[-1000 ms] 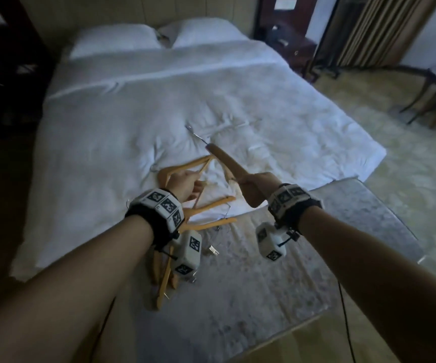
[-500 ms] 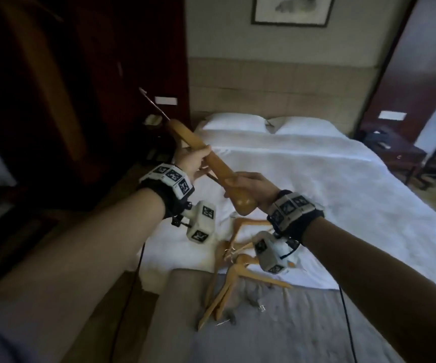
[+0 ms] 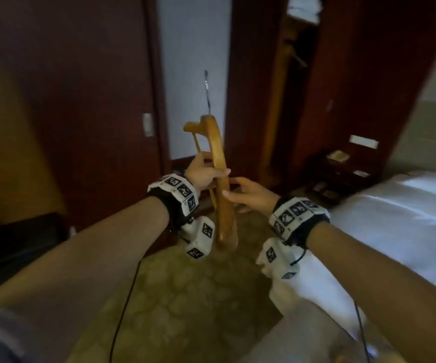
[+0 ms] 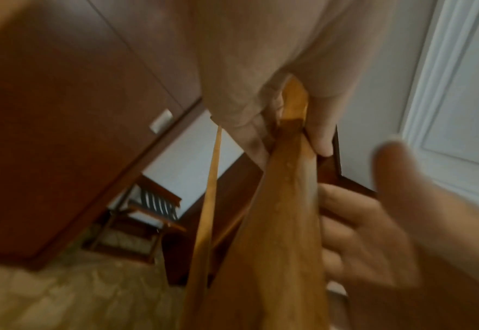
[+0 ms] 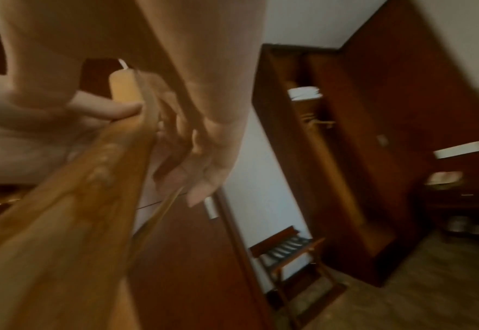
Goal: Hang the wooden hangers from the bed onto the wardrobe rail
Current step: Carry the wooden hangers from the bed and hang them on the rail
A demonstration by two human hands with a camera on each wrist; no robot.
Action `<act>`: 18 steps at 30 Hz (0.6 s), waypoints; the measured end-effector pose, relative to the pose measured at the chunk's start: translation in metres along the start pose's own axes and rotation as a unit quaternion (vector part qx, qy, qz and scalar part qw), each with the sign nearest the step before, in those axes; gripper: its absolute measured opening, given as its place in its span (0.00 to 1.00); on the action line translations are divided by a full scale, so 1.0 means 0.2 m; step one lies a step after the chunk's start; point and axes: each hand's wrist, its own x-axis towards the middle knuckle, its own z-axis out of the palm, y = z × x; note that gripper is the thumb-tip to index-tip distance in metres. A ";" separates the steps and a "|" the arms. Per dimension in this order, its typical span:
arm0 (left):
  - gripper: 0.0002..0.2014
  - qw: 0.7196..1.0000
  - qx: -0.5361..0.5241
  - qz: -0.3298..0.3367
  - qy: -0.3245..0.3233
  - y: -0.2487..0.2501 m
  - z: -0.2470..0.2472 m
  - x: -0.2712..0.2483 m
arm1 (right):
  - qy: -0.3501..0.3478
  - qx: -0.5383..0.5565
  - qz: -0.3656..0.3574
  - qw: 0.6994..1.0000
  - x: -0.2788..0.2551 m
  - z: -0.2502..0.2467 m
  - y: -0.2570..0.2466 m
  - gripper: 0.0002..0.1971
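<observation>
One wooden hanger (image 3: 218, 163) stands upright in front of me, its metal hook (image 3: 206, 90) pointing up. My left hand (image 3: 206, 172) grips its upper arm and bar; the left wrist view shows fingers and thumb wrapped round the wood (image 4: 289, 178). My right hand (image 3: 240, 191) is just right of it, fingers fairly straight and resting on the hanger's side, thumb apart in the left wrist view. The open wardrobe (image 3: 298, 82) is ahead to the right; its rail is too dim to make out. In the right wrist view the wardrobe (image 5: 317, 138) shows a shelf and hanging things.
The white bed (image 3: 400, 221) lies at my right, with a dark nightstand (image 3: 342, 176) beyond it. A dark red door panel (image 3: 93, 106) stands on the left beside a pale wall strip (image 3: 193, 74). A folding luggage rack (image 5: 286, 252) stands by that wall. Patterned carpet (image 3: 193, 297) lies underfoot.
I have turned from the bed toward the wardrobe. The hanger came off the bed and swung upright. My left hand took hold of it, and my right hand's grip loosened.
</observation>
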 end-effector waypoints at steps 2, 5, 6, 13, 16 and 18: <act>0.22 0.999 0.016 0.018 0.040 0.06 -0.31 -0.07 | -0.018 0.010 -0.044 0.999 0.17 0.27 -0.18 0.27; 0.21 0.994 0.026 0.031 0.106 0.12 -0.77 -0.17 | -0.053 0.028 -0.083 0.995 0.37 0.68 -0.44 0.31; 0.20 0.991 0.031 0.034 0.123 0.14 -0.93 -0.21 | -0.072 0.027 -0.089 0.993 0.41 0.81 -0.52 0.29; 0.10 0.969 0.115 0.041 0.216 0.20 -1.95 -0.39 | -0.063 -0.004 -0.137 0.989 0.75 1.71 -0.96 0.19; 0.11 0.962 0.127 0.043 0.239 0.24 -2.28 -0.42 | -0.067 -0.011 -0.156 0.985 0.89 2.01 -1.08 0.21; 0.15 0.955 0.147 0.044 0.253 0.27 -2.47 -0.42 | -0.075 -0.006 -0.156 0.985 0.99 2.18 -1.17 0.24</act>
